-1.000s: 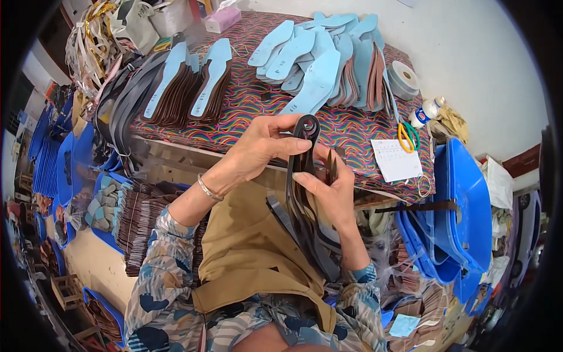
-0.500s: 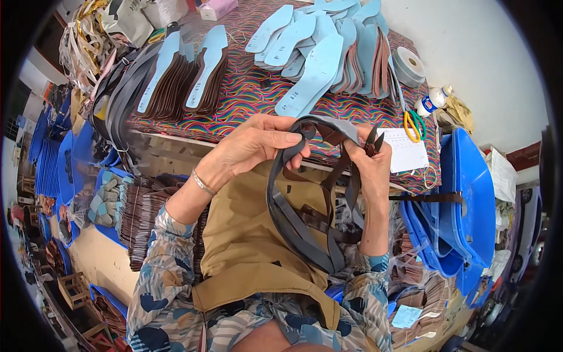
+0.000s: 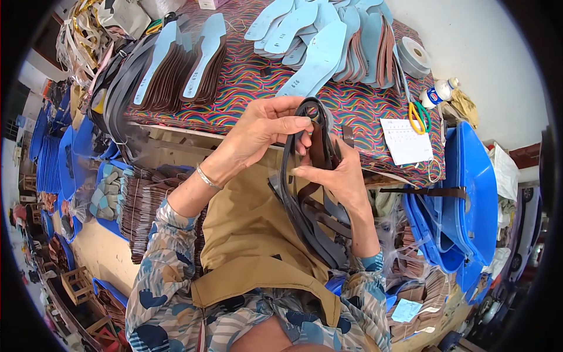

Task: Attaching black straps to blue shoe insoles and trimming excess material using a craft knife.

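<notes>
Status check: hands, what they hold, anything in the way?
Left hand and right hand both grip dark straps, looped at top. Nothing blocks them; pale blue soles lie behind on table.

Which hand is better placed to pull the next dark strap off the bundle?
Left, probably. The left hand pinches the looped tops of the dark straps; the right hand grips the bundle lower, steadying it.

The wide loop of dark straps [image 3: 308, 193] spread half a second ago is now gathered narrow. The left hand [image 3: 264, 132] and right hand [image 3: 334, 176] have closed together, pinching it.
</notes>
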The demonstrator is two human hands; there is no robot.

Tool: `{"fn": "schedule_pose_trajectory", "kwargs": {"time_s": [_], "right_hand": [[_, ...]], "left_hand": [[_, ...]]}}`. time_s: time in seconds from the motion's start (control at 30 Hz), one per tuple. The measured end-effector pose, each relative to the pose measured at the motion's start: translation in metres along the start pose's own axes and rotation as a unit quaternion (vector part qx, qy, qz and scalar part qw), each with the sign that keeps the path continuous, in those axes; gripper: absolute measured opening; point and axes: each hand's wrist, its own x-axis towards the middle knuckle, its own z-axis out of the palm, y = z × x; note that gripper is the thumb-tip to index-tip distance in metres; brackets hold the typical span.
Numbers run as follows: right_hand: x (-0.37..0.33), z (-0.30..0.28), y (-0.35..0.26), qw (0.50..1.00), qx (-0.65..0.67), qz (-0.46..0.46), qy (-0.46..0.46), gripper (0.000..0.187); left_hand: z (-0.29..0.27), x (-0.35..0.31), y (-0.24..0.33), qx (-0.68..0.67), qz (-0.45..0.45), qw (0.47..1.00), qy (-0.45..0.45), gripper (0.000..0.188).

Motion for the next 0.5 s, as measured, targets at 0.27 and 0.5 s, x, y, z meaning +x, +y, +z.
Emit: {"fn": "schedule_pose_trajectory", "kwargs": {"time_s": [0.27, 0.5], "right_hand": [[0.000, -0.002, -0.002, 0.999, 0.025, 0.018, -0.016, 0.033], [-0.002, -0.038, -0.027, 0.991, -0.045, -0.003, 0.123, 0.024]], "left_hand": [[0.001, -0.003, 0.003, 0.011, 0.020, 1.000, 0.008, 0.036], [-0.007, -0.009, 0.001, 0.023, -0.003, 1.000, -0.004, 0.039]]}}
